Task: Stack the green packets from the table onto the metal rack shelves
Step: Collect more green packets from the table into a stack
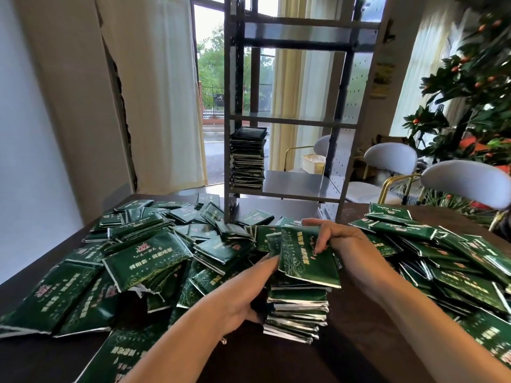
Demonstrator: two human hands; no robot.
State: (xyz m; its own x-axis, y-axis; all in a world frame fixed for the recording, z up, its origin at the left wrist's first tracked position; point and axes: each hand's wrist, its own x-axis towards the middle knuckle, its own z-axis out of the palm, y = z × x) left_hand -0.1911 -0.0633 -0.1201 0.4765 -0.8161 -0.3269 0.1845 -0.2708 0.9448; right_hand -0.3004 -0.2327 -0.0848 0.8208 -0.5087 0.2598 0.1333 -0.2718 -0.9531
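On table (359, 355), far left: loose green packets (146, 261), overlapping at all angles, spread toward the rear corner.

Centre front: gathered stack (297, 308), many packets deep, edges uneven. Left hand (249, 297) holds the stack's near-left side, fingers reaching up along its flank. Right hand (336, 239) grips the top packet (307, 258), fingers curled over its far edge; that packet sits tilted and skewed across the pile beneath.

Centre rear: metal rack (290, 120) standing on the table. Lowest shelf (298, 181) carries one shelved pile (247, 158) at its left end; the remainder of that shelf is bare metal.

Right: second heap (456, 258) of packets; white chairs (467, 183) and a plant (475, 78) behind.

Handling note (judgement): square the top packet, then press both long sides inward before lifting; support from below, since glossy wrappers are likely to slide. Placing just beside the shelved pile appears sensible.
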